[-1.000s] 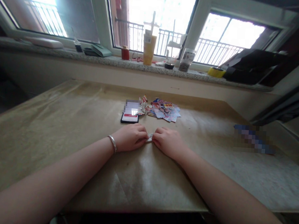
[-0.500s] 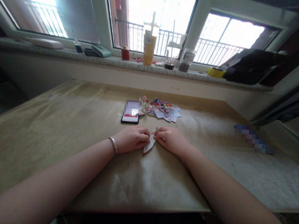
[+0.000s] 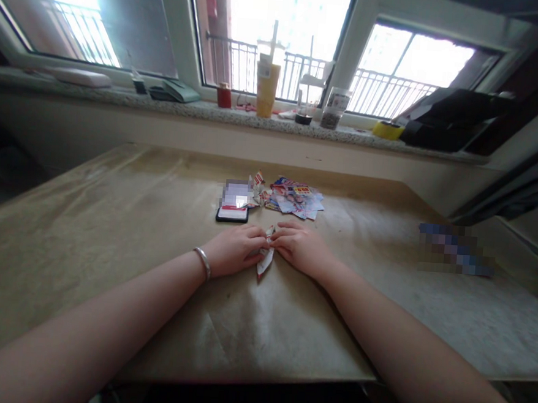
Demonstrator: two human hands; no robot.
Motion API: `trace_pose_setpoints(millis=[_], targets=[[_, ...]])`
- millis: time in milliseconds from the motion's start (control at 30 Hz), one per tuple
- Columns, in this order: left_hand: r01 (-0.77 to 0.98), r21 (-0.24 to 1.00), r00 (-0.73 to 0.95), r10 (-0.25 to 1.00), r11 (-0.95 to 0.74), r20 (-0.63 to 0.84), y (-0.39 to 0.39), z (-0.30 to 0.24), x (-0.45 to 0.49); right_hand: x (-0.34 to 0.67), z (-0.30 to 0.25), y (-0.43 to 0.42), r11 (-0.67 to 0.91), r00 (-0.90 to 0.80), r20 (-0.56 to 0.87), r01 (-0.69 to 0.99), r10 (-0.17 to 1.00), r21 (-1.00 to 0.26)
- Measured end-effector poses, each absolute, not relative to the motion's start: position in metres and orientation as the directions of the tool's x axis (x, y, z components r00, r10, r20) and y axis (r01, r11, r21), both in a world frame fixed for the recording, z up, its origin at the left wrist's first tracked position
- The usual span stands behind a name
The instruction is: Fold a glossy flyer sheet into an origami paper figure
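Between my two hands is a small piece of folded paper [image 3: 265,266], whitish with red edges, its pointed end toward me on the table. My left hand [image 3: 235,247], with a silver bangle at the wrist, is closed on the paper's left side. From the right, my right hand [image 3: 297,245] pinches it, fingers bent and pressed near its upper part. My fingers cover the middle of the paper. Just beyond the hands lie a phone [image 3: 232,214], some folded paper pieces [image 3: 257,191] and a pile of printed paper sheets [image 3: 299,202].
A beige-covered table [image 3: 110,227] spreads under my arms. At the right lies a blurred blue, long item [image 3: 454,251]. On the windowsill [image 3: 238,118] stand a yellow drink cup [image 3: 266,91], a red jar [image 3: 223,96], yellow tape [image 3: 387,130] and a black bag [image 3: 454,122].
My right hand has shifted slightly left, closer to my left hand, and its fingers now cover more of the paper. The paper stands a little more upright in the view.
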State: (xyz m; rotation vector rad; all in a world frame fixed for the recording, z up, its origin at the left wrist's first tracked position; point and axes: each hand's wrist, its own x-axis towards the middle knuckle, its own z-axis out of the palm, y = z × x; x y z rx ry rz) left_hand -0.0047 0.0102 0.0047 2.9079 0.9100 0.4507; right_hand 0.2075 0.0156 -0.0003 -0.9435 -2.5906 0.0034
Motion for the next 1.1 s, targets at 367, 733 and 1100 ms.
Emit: trace_pose_setpoints(millis=[367,733,1100], targets=[[0.456,0.223,0.809,0.506,-0.861,0.300,0.0172,-0.0023,-0.0088,0.2095,0.0072,0.0097,0.752,-0.705,0.277,0.647,0.653,-0.128],[0.511,0.182,0.804,0.542,-0.840,0.247,0.0114,0.0028,-0.0057,0.2045,0.0043,0.0091,0.682,-0.640,0.279,0.727,0.716,-0.082],[0.518,0.180,0.800,0.548,-0.836,0.246,0.0113,0.0026,-0.0053,0.2025,0.0003,0.0159,0.639,-0.595,0.298,0.766,0.746,-0.069]])
